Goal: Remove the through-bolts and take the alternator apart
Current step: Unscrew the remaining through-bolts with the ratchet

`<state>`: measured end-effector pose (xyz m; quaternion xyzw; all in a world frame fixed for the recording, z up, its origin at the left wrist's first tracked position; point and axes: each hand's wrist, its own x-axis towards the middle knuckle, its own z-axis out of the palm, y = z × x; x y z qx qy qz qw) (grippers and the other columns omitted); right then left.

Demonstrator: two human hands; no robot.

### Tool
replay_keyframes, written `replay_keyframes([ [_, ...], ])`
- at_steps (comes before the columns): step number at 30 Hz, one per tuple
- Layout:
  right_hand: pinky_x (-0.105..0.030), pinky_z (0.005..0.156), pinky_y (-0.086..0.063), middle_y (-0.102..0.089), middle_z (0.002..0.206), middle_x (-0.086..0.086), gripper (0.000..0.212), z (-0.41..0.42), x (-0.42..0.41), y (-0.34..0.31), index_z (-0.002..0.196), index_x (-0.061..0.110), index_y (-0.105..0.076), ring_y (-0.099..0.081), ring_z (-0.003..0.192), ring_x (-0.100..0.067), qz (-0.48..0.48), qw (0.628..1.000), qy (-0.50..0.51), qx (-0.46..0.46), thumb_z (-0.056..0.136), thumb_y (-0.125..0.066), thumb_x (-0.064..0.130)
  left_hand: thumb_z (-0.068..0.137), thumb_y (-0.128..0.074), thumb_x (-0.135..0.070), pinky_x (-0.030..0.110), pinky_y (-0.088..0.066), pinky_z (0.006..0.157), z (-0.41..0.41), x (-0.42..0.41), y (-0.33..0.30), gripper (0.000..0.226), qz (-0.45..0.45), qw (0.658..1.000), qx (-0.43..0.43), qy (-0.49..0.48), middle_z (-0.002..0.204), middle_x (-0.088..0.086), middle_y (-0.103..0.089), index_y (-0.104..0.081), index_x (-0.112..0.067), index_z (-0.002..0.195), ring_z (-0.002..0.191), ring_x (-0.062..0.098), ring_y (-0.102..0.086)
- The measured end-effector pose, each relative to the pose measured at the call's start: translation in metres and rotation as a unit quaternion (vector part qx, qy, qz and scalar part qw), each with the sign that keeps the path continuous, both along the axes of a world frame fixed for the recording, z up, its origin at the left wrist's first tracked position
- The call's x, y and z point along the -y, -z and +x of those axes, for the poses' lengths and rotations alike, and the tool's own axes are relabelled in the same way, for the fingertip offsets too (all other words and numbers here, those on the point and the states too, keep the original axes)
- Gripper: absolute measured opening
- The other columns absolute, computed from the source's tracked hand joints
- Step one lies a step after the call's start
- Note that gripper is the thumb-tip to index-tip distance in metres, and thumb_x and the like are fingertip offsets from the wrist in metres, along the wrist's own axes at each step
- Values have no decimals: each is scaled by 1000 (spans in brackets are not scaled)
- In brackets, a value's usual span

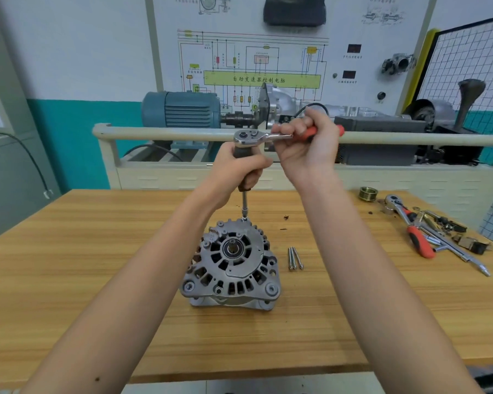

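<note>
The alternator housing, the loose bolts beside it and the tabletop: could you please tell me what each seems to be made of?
Alternator housing: probably cast aluminium, judging by its dull grey, slightly grainy surface and moulded ribs and vents.
Loose bolts: probably steel, plated or polished, since they are bright, silvery and reflective.
Tabletop: wood or wood-look laminate, with pale streaked grain and a smooth matte finish; which one cannot be told.

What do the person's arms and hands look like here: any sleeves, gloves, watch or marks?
Both forearms are bare from the bottom of the frame up to the wrists; no sleeve shows. The left hand and right hand wear no gloves, and no watch, ring or bracelet is visible. A small dark spot marks the left forearm near the bottom edge.
</note>
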<state>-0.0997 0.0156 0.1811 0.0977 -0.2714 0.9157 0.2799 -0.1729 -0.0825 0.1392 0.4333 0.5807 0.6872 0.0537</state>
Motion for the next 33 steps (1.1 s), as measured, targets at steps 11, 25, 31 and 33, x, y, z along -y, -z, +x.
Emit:
replay_keyframes([
  [11,-29,53,-50,-37,42,0,37,6,22,20,61,13,-35,-43,39,-16,-32,992,99,-68,98,-41,10,67,-51,-11,16,-21,39,3,-15,6,35,46,995,58,-68,35,-4,-30,-40,-24,37,32,11,-21],
  [25,-23,47,-47,-32,38,3,54,-5,-8,-5,43,14,-39,-38,33,-13,1,999,-32,19,97,-38,11,69,-63,-10,22,-33,45,3,-6,2,27,-5,998,-17,-64,39,-1,-43,-51,-20,47,39,17,-37],
  [31,-22,46,-42,-29,37,6,45,-12,-6,-11,52,16,-33,-32,31,-11,-15,998,-44,30,96,-39,11,79,-59,-1,18,-20,40,4,-10,6,44,28,999,36,4,39,-8,-31,-43,-24,45,35,9,-21],
  [33,-22,45,-44,-30,38,5,40,-7,5,2,57,16,-33,-33,33,-12,-36,999,11,-8,97,-40,12,74,-58,-5,17,-21,39,4,-11,6,42,37,998,39,-30,37,-7,-32,-43,-23,39,34,9,-21],
])
